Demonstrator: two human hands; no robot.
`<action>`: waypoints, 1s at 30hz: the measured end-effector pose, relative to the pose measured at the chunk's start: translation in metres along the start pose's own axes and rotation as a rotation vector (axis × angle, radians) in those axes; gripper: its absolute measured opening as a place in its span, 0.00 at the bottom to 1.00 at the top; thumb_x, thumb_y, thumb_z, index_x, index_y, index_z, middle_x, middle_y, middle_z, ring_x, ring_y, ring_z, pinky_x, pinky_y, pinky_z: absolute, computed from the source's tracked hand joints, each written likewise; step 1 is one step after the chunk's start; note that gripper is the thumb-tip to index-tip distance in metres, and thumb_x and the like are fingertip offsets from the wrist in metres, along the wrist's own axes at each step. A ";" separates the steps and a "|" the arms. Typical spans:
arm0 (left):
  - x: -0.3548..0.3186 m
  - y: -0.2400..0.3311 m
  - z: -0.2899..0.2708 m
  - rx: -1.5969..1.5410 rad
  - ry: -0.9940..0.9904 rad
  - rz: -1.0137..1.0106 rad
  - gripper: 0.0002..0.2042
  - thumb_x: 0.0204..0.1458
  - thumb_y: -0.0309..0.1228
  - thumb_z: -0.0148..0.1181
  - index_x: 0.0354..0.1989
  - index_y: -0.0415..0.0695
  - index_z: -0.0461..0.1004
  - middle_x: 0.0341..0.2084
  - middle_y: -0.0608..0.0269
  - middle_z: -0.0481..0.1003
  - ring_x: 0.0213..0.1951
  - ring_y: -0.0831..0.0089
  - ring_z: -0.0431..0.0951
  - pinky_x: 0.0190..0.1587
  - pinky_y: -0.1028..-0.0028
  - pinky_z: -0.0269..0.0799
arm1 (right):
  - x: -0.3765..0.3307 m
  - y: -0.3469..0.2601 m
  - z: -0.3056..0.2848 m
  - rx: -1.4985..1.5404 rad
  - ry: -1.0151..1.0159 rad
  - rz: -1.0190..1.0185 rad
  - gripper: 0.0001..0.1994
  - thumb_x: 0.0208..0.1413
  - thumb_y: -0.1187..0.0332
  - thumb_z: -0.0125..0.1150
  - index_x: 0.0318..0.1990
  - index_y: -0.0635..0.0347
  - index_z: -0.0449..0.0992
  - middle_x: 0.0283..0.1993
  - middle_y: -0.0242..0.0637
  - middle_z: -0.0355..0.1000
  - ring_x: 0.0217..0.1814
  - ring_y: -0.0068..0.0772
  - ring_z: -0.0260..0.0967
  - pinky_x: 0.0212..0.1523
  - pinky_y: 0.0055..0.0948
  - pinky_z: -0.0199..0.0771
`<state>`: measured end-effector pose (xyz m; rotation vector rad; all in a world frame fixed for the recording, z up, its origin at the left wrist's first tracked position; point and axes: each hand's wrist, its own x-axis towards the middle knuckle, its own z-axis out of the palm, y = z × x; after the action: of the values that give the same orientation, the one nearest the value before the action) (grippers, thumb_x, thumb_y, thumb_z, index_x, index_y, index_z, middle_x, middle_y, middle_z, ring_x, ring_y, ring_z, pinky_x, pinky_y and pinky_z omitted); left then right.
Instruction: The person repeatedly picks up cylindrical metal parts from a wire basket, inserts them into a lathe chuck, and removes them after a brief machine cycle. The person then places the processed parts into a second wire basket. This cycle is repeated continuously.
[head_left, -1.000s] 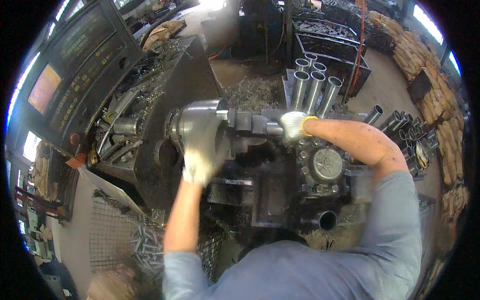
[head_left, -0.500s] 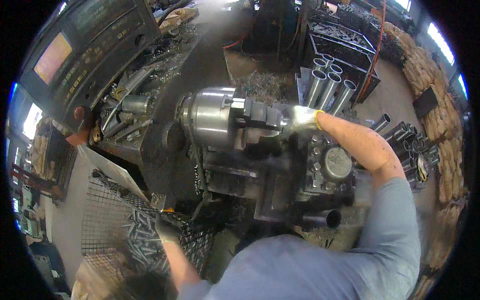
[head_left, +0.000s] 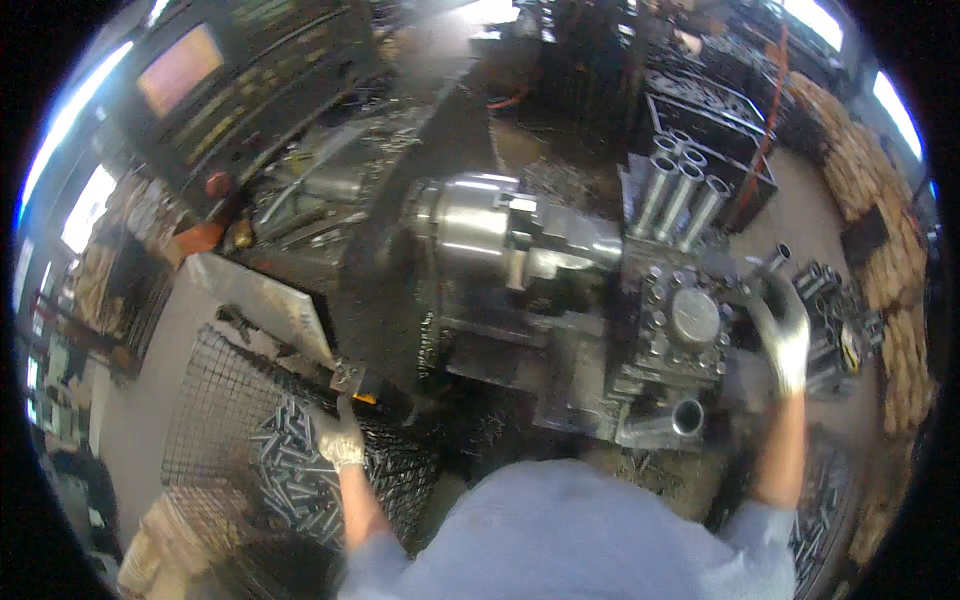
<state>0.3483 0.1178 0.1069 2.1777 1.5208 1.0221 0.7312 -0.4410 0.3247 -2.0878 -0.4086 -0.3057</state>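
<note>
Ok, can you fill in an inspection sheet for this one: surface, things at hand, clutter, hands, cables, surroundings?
Surface: dark, grimy machine bed.
Things at hand: shiny chuck; round-capped tool post; upright metal tubes behind it.
Clutter: small metal pieces in a wire basket.
Left hand: gloved, over or beside the basket; grip unclear.
Right hand: gloved, blurred, just right of the tool post; grip unclear.
Cables: nothing seen for certain; a thin orange-red line could be hose or rod.
Surroundings: control panel with lit screen, upper left; stacked tan bundles, right.

Dim, blurry, bright side windows
</note>
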 end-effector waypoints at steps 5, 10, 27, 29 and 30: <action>0.127 0.221 -0.086 0.100 0.366 0.718 0.21 0.57 0.31 0.66 0.56 0.32 0.74 0.38 0.39 0.80 0.41 0.41 0.81 0.46 0.49 0.76 | -0.116 0.102 -0.030 -0.154 0.302 0.133 0.18 0.64 0.65 0.68 0.56 0.68 0.80 0.50 0.39 0.81 0.48 0.28 0.75 0.54 0.30 0.76; 0.290 0.309 -0.063 0.455 -0.139 0.408 0.44 0.62 0.45 0.56 0.81 0.38 0.41 0.52 0.37 0.81 0.52 0.48 0.84 0.56 0.55 0.77 | -0.194 0.107 -0.038 -0.276 0.208 0.106 0.15 0.64 0.68 0.67 0.53 0.69 0.81 0.49 0.39 0.82 0.48 0.28 0.76 0.54 0.30 0.77; -0.279 0.042 -0.067 -0.175 -1.029 -0.014 0.11 0.58 0.36 0.63 0.45 0.45 0.82 0.44 0.47 0.83 0.47 0.53 0.85 0.50 0.59 0.79 | -0.212 0.077 0.040 0.051 -0.279 0.238 0.23 0.51 0.70 0.71 0.56 0.68 0.78 0.42 0.40 0.82 0.45 0.27 0.79 0.49 0.29 0.80; -0.313 0.016 -0.086 -0.027 -1.085 -0.119 0.15 0.59 0.41 0.63 0.49 0.47 0.81 0.46 0.47 0.83 0.49 0.50 0.84 0.51 0.57 0.79 | -0.198 0.070 0.061 -0.010 -0.351 0.144 0.25 0.48 0.66 0.74 0.53 0.66 0.78 0.41 0.44 0.83 0.44 0.32 0.80 0.48 0.32 0.80; -0.321 0.006 -0.099 0.022 -1.085 -0.134 0.17 0.59 0.43 0.63 0.51 0.48 0.81 0.46 0.47 0.83 0.50 0.48 0.83 0.52 0.56 0.79 | -0.194 0.066 0.070 -0.010 -0.346 0.000 0.25 0.47 0.63 0.76 0.51 0.66 0.79 0.41 0.46 0.83 0.44 0.36 0.82 0.47 0.34 0.80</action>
<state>0.2230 -0.1897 0.0573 2.0052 1.0751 -0.2559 0.5843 -0.4456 0.1652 -2.1531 -0.6122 0.0571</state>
